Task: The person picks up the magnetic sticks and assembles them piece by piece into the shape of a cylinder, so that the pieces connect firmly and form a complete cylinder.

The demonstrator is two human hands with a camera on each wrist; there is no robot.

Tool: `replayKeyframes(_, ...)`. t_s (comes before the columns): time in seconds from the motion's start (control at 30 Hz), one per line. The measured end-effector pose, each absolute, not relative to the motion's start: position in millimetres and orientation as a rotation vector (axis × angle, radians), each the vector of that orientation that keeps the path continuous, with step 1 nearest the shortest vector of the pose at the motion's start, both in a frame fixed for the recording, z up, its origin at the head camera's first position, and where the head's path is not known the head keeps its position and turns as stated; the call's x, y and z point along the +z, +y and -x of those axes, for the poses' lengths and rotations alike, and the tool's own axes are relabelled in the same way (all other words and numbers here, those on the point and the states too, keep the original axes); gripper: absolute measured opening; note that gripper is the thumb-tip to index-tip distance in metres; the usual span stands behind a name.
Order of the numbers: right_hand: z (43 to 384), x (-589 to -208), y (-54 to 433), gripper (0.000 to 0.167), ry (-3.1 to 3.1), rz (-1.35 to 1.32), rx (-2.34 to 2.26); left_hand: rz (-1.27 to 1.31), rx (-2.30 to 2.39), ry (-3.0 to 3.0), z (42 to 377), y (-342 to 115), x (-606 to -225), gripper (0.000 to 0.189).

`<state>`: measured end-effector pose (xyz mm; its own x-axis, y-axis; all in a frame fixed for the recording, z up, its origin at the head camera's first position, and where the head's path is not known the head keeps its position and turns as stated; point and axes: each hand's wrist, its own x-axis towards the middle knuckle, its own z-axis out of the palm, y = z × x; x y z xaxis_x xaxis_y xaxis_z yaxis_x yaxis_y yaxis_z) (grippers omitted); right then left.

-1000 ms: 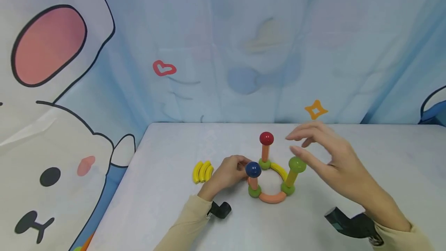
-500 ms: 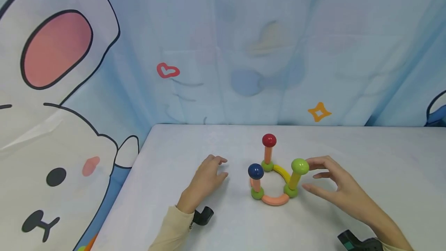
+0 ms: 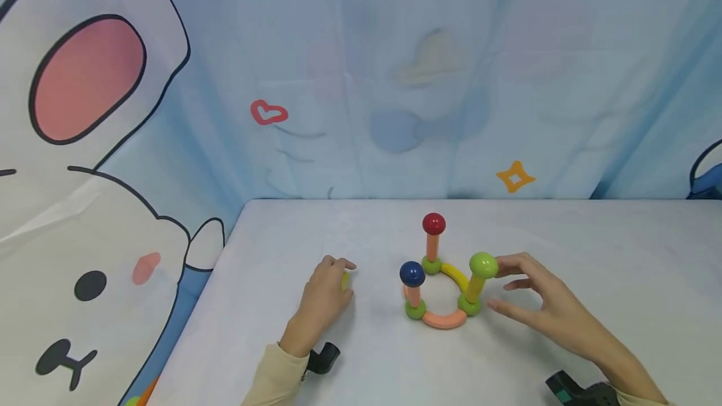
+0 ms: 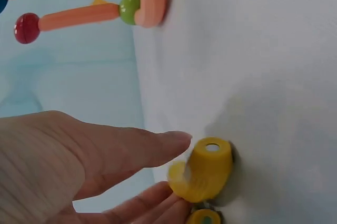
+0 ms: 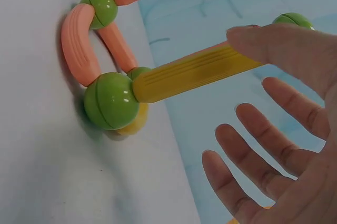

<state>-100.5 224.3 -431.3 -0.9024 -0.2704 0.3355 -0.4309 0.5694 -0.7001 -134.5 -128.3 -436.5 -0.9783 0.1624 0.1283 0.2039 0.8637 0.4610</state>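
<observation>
My left hand [image 3: 323, 296] is low over the yellow curved pieces [image 4: 209, 168] at the left. In the left wrist view the thumb tip comes right up to one piece and the fingers lie along its other side, with a gap between thumb and fingers. My right hand [image 3: 538, 293] is beside a ring-shaped toy structure, its fingers spread and its index fingertip at the green ball [image 3: 483, 265] topping a yellow rod [image 5: 200, 71]. That structure also carries a blue ball [image 3: 412, 274] and a red ball [image 3: 434, 223] on upright orange rods.
Green connector balls [image 3: 415, 309] join the ring's orange curved piece [image 3: 444, 320] and yellow curved piece [image 3: 454, 275] on the white table [image 3: 372, 356]. Behind the table hangs a blue cartoon curtain [image 3: 361, 80]. Each wrist wears a black camera [image 3: 323, 358].
My left hand has moved left from the ring to the loose yellow pieces, now mostly covering them. My right hand has come down from above to beside the green-topped rod.
</observation>
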Motion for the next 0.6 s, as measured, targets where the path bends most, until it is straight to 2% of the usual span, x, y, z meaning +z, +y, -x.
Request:
replayKeyframes(0.37,111.3,-390.6,228.4,0.054,-2.563,-0.665,1.239,0.339,-0.818,-3.031,137.2,-128.0,-438.7,0.029)
replayKeyframes(0.6,137.7,-347.9,212.3,0.047,-2.506,-0.883,1.130,0.369,-1.018,-3.047,141.7,-127.3,-439.4,0.021)
